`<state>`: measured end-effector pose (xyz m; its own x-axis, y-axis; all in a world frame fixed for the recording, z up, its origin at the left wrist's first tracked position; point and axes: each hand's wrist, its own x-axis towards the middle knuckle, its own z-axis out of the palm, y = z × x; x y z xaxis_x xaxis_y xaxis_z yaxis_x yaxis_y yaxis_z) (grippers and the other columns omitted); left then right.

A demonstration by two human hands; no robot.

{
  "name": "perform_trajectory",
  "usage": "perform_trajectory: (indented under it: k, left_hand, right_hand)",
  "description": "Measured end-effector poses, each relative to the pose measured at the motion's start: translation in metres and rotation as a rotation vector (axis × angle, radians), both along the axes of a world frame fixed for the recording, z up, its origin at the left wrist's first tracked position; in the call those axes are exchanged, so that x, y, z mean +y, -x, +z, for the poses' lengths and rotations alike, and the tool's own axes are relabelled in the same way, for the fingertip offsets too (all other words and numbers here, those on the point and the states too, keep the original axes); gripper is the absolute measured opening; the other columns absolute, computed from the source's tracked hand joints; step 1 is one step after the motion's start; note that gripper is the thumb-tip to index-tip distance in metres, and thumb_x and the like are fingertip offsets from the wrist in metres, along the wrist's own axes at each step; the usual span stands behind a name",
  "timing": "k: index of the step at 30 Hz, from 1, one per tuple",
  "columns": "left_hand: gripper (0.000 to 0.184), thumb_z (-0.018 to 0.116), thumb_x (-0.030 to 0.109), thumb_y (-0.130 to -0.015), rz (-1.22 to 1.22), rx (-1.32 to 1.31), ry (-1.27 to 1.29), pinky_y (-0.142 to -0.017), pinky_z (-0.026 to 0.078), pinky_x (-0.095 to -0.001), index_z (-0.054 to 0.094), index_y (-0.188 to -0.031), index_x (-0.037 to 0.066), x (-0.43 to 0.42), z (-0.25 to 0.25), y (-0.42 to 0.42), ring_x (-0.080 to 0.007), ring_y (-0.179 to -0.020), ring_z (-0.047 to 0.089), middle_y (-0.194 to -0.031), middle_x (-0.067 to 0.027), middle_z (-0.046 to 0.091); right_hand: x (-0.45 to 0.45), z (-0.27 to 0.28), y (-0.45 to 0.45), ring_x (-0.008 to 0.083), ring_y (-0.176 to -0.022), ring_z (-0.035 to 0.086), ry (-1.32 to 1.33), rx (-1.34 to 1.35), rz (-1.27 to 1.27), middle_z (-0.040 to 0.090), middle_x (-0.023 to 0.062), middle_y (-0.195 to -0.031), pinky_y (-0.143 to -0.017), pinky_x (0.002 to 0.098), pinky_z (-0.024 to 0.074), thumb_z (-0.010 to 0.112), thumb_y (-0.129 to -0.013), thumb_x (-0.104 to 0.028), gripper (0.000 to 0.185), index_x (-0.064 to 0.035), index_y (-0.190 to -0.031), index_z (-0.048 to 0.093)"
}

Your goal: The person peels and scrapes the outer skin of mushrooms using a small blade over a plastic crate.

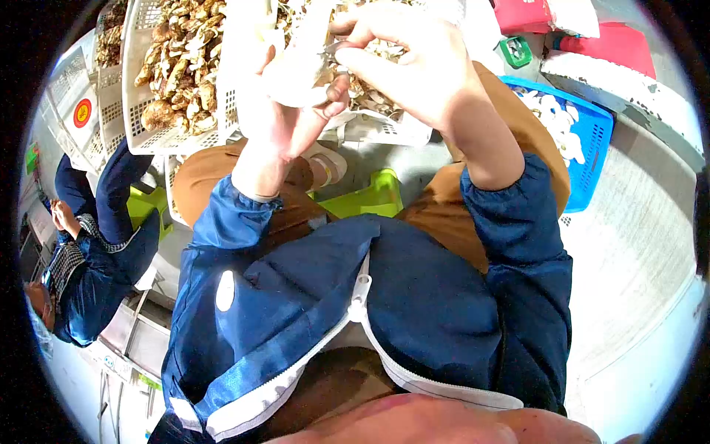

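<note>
My left hand [285, 129] is closed around a pale mushroom [292, 80], washed out by glare. Its thumb presses near the mushroom's lower right side. Close beside it, my right hand [418, 70] is pinched on a thin grey blade-like piece [330, 49], mostly covered by the fingers. Under both hands, a white basket [384, 132] holds brownish mushroom pieces and scraps. To the left, a white perforated crate [134, 89] is heaped with brown unpeeled mushrooms [181, 70].
A blue basket [600, 148] with white mushroom pieces [566, 129] stands beyond my right knee. A green plastic stool [366, 196] is between my legs. Another person [92, 274] sits at left. A green container [515, 52] and red items [610, 50] lie at upper right.
</note>
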<state>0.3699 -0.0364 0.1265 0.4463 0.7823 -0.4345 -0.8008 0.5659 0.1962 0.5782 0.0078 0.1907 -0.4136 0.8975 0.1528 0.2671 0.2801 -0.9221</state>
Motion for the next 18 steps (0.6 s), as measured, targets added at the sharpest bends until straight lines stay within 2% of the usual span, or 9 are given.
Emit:
perform_trajectory:
  k: [3, 6, 9, 10, 13, 15, 16, 18]
  left_hand:
    - [0.062, 0.036, 0.057, -0.103, 0.02, 0.181, 0.106, -0.073, 0.049, -0.0383, 0.053, -0.135, 0.006, 0.002, 0.019, -0.008, -0.0324, -0.09, 0.062, -0.118, -0.0151, 0.061]
    - [0.062, 0.036, 0.057, -0.103, -0.142, -0.265, -0.088, -0.067, 0.043, -0.035, 0.054, -0.133, 0.006, 0.003, -0.003, -0.001, -0.0289, -0.082, 0.054, -0.111, -0.0153, 0.059]
    - [0.063, 0.038, 0.056, -0.104, -0.053, -0.108, 0.046, -0.048, 0.035, -0.0241, 0.051, -0.133, 0.002, 0.0, 0.012, -0.006, -0.0166, -0.066, 0.041, -0.114, -0.0165, 0.06]
    - [0.063, 0.038, 0.056, -0.103, -0.049, -0.105, 0.05, -0.048, 0.035, -0.0244, 0.051, -0.133, 0.001, 0.0, 0.011, -0.004, -0.0164, -0.066, 0.041, -0.116, -0.0166, 0.059]
    - [0.062, 0.039, 0.055, -0.104, -0.033, -0.093, 0.05, -0.049, 0.035, -0.025, 0.051, -0.132, 0.001, 0.001, 0.008, -0.003, -0.0162, -0.067, 0.042, -0.119, -0.0167, 0.058]
    - [0.061, 0.038, 0.054, -0.104, -0.023, -0.075, 0.036, -0.049, 0.035, -0.0253, 0.051, -0.131, 0.001, 0.001, 0.011, -0.004, -0.0167, -0.067, 0.043, -0.116, -0.0164, 0.059]
    - [0.06, 0.037, 0.053, -0.104, -0.053, -0.135, -0.016, -0.053, 0.037, -0.0278, 0.052, -0.132, 0.002, 0.002, 0.007, -0.002, -0.0197, -0.071, 0.045, -0.114, -0.0158, 0.059]
    - [0.059, 0.034, 0.053, -0.104, -0.109, -0.258, -0.12, -0.062, 0.041, -0.0326, 0.054, -0.133, 0.006, 0.006, -0.003, 0.005, -0.0256, -0.08, 0.049, -0.109, -0.0144, 0.059]
  right_hand:
    - [-0.003, 0.01, 0.003, 0.0284, -0.087, 0.07, 0.127, 0.017, -0.073, 0.072, 0.0163, -0.1, -0.079, 0.0356, 0.0562, 0.068, -0.088, -0.007, 0.008, 0.0007, -0.087, 0.067]
    - [-0.002, 0.019, 0.004, 0.0244, -0.086, 0.071, 0.329, 0.02, -0.174, 0.073, 0.0153, -0.095, -0.078, 0.0335, 0.0557, 0.066, -0.089, -0.006, 0.007, 0.0009, -0.089, 0.067]
    - [0.006, -0.002, 0.003, 0.0205, -0.084, 0.07, -0.038, -0.005, -0.383, 0.072, 0.0134, -0.09, -0.077, 0.0313, 0.0551, 0.066, -0.089, -0.005, 0.007, 0.0014, -0.09, 0.067]
    - [0.007, 0.008, -0.004, 0.0193, -0.08, 0.068, -0.087, -0.127, -0.426, 0.07, 0.012, -0.087, -0.077, 0.0301, 0.0543, 0.066, -0.089, -0.004, 0.007, 0.0022, -0.089, 0.066]
    - [0.01, 0.014, -0.006, 0.0206, -0.08, 0.067, -0.059, -0.08, -0.475, 0.068, 0.0124, -0.094, -0.076, 0.0306, 0.0544, 0.066, -0.089, -0.004, 0.006, 0.0016, -0.088, 0.066]
    - [0.011, 0.015, -0.007, 0.0197, -0.083, 0.067, 0.273, 0.008, -0.32, 0.063, 0.0182, -0.117, -0.079, 0.0302, 0.0546, 0.068, -0.091, -0.008, 0.008, 0.0, -0.088, 0.067]
    - [0.011, 0.015, -0.008, 0.0192, -0.084, 0.067, 0.437, 0.052, -0.24, 0.06, 0.021, -0.128, -0.08, 0.03, 0.0548, 0.069, -0.091, -0.009, 0.009, -0.0008, -0.088, 0.067]
    - [0.011, 0.005, -0.009, 0.0159, -0.085, 0.066, 0.453, 0.161, -0.062, 0.048, 0.0285, -0.15, -0.08, 0.0266, 0.0543, 0.071, -0.093, -0.012, 0.01, -0.0025, -0.09, 0.069]
